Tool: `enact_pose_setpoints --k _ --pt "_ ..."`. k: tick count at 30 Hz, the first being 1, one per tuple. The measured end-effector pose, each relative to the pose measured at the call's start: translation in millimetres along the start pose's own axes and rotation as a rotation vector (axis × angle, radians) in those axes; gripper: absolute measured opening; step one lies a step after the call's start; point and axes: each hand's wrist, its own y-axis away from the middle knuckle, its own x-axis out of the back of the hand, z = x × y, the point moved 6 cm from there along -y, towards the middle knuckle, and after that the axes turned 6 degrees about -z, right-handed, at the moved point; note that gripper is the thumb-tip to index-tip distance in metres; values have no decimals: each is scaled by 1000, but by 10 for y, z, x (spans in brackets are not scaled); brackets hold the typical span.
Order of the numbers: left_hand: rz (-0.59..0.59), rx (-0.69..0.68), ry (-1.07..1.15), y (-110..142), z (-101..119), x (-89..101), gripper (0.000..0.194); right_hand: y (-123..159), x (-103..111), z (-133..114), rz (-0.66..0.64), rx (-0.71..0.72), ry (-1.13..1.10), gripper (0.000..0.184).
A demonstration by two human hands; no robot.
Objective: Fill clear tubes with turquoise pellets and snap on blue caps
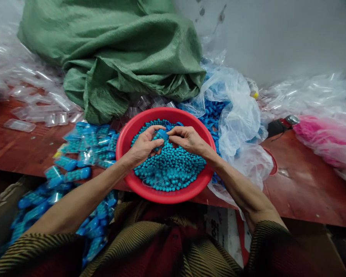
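Note:
Above a red basin (165, 197) of small turquoise balls (173, 169), my two hands meet. My left hand (146, 145) is closed around a small clear container (161, 135) with a blue cap and turquoise balls in it. The thumb and fingers of my right hand (187, 139) pinch at the blue cap end. Whether the cap sits fully on the container cannot be made out. Some darker blue caps (170, 125) lie on the balls at the basin's far side.
Filled blue-capped containers (89, 144) are heaped left of the basin, with more below the table edge. Clear boxes (57, 111) lie at left. A green sack (127, 50) stands behind. Right are a plastic bag (236, 111) of blue pieces and a pink bag (320, 134).

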Motion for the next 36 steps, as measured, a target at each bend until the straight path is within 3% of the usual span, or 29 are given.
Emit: enact_pose_setpoints --k 5,10,14,16,19,22,25,29,36 --pt "19 -18 -31 3 -7 41 44 71 4 -73 55 17 16 14" --pt "-104 4 -101 -35 -54 9 45 123 86 0 19 -42 -150 25" --pt "-77 12 -154 -46 -78 -7 41 112 170 178 251 -119 -273 50" --pt "-13 20 -168 -40 -88 7 46 100 144 168 341 -102 -160 46" --pt "35 -5 -165 -37 -88 4 59 54 -30 -4 235 -5 140 43" --pt "70 -110 -138 -52 -49 9 52 40 -242 -176 42 97 412 73" --pt "41 -185 -110 -77 -20 2 40 37 -333 -217 -5 44 633 99" --pt "19 -152 -78 -100 -30 -1 37 8 -372 -255 -2 -43 827 93" --pt "169 -191 -43 -92 -35 37 30 -66 -416 -273 -64 -72 971 93"
